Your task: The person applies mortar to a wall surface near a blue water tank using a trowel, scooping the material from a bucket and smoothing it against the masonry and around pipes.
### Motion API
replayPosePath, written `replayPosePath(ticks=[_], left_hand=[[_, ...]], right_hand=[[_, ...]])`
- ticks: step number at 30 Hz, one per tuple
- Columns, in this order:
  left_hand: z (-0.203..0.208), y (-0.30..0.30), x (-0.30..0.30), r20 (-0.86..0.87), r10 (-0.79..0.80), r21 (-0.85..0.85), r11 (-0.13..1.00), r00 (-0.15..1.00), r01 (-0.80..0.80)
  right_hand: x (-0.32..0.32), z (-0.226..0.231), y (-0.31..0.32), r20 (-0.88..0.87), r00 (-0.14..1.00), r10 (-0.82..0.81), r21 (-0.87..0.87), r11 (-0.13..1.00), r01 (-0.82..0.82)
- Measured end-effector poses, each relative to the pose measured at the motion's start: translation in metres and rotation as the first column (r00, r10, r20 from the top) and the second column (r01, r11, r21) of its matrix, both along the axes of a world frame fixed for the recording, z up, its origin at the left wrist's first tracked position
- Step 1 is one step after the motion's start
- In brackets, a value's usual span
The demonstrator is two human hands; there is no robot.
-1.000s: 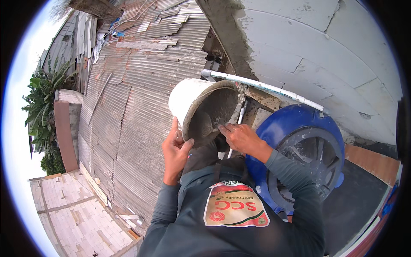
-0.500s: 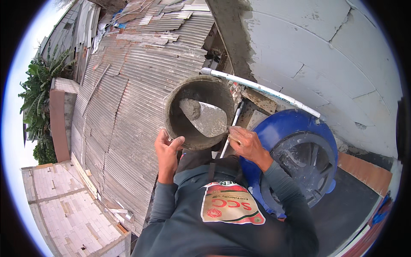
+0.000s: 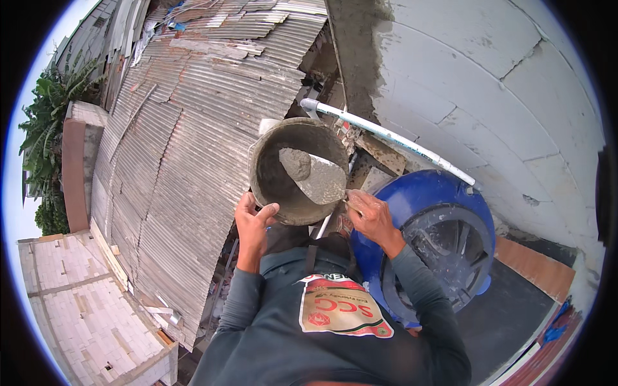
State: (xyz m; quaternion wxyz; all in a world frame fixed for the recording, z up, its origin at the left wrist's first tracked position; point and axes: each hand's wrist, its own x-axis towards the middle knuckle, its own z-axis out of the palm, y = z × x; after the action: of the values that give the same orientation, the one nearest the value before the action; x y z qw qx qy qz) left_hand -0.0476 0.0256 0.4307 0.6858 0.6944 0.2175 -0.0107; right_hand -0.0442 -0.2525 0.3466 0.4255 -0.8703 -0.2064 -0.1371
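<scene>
My left hand (image 3: 253,222) is closed on the rim of a round, mortar-crusted bucket (image 3: 262,191), thumb toward the near side. The bucket is held up in front of my body with its mouth facing me. Inside its mouth lies a trowel (image 3: 327,183) with a flat, smeared blade, and a lump of wet grey mortar (image 3: 296,163) sits at the blade's far left end. My right hand (image 3: 371,217) grips the trowel at the bucket's right edge; the handle is mostly hidden by the fingers.
A blue plastic drum (image 3: 418,193) with a dark top stands close at my right. A white pipe (image 3: 393,136) runs beyond it, beside a grey block wall (image 3: 470,96) with a mortar-smeared edge. Rusty corrugated roofing (image 3: 193,148) spreads at left, below a drop.
The view has shifted slightly, so the roof and drum sit further left. Both hands keep their grip on bucket and trowel; the mortar lump still rests on the blade.
</scene>
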Motion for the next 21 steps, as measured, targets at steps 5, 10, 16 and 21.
replayPosePath(ticks=[5,10,16,21], left_hand=[[-0.013,0.012,0.002,-0.026,-0.002,-0.006,1.0,1.0,0.002],[-0.013,0.012,0.011,-0.045,0.003,0.02,1.0,0.999,-0.002],[0.0,-0.005,0.032,-0.042,0.051,0.048,0.998,0.998,-0.049],[-0.003,-0.003,0.038,-0.006,0.049,0.099,0.994,0.999,-0.048]], right_hand=[[0.002,0.007,0.003,0.038,0.999,0.035,-0.001,0.999,-0.035],[0.004,0.0,0.004,0.06,0.998,0.018,-0.029,0.999,-0.016],[0.006,-0.004,0.009,0.044,0.998,0.038,-0.117,0.993,-0.033],[0.004,-0.007,0.018,0.026,0.997,0.067,-0.168,0.984,-0.062]])
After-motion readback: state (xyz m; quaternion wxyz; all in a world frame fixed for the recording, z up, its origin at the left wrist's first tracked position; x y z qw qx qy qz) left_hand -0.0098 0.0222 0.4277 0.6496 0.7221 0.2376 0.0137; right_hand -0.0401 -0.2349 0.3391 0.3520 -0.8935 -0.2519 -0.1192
